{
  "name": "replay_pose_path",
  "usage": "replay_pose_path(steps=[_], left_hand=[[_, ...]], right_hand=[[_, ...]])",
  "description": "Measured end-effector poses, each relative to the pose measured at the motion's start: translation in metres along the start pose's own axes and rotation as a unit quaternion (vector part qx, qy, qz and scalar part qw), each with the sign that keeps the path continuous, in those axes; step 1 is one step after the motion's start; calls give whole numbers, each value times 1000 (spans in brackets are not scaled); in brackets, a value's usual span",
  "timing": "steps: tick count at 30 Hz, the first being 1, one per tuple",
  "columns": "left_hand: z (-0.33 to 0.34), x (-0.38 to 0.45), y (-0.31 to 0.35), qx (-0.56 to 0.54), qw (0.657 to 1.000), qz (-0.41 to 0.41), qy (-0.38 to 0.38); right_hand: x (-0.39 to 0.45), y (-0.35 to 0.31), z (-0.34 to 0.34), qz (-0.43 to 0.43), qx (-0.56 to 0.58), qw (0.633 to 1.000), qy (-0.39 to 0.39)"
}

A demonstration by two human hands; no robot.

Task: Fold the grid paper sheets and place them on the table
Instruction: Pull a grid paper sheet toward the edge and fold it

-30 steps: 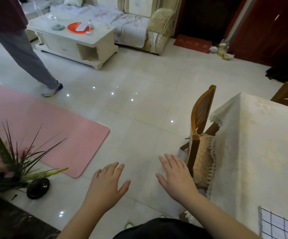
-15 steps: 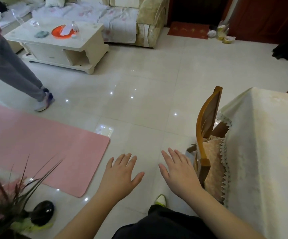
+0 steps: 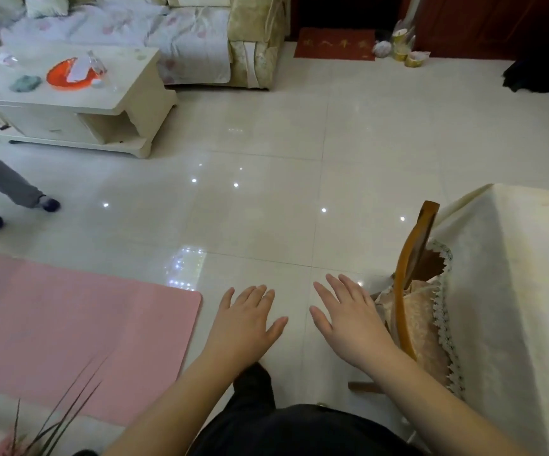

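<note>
"While both hands hang out in front like that, are they holding anything?"

"No. The left hand (image 3: 248,319) and the right hand (image 3: 348,319) are flat, fingers straight, palms down. They are side by side with a gap between them, and they touch nothing. Below them is just shiny floor (image 3: 266,199)."

"Where is the grid paper?"

"I can't see any. It isn't in this view at all. The table (image 3: 513,274) with the pale cloth is at the right edge, just beside the right hand, and a wooden chair (image 3: 411,281) is tucked in against it. The bit of tabletop I can see is bare cloth."

"So which step is this?"

"I think folding has not begun. The person seems to be facing away from the table, out into the room."

"What comes next?"

"My guess is a turn to the right to find the sheets, then a grab at one edge with both hands."

"What else is there?"

"A pink mat (image 3: 69,330) lies on the floor to the left, with some plant leaves (image 3: 66,419) at the near corner. Farther off, another person's legs (image 3: 6,189) show at the left edge. Past them stands a low white table (image 3: 69,93) with a red dish (image 3: 66,75), and a sofa (image 3: 184,37) sits at the back."
</note>
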State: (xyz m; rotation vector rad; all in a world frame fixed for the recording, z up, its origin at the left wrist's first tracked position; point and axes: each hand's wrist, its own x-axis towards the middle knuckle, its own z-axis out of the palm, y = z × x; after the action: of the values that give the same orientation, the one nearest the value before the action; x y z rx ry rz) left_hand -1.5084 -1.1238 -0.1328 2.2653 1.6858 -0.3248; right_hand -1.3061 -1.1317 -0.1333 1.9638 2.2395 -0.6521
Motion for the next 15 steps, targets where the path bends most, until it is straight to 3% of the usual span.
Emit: replay_pose_path(steps=[9, 15], left_hand=[[-60, 129, -97, -50, 997, 52, 8], [-114, 222, -113, 16, 988, 152, 4]], right_hand=[[140, -47, -58, 36, 5, 999, 28], [188, -35, -92, 132, 33, 989, 60]])
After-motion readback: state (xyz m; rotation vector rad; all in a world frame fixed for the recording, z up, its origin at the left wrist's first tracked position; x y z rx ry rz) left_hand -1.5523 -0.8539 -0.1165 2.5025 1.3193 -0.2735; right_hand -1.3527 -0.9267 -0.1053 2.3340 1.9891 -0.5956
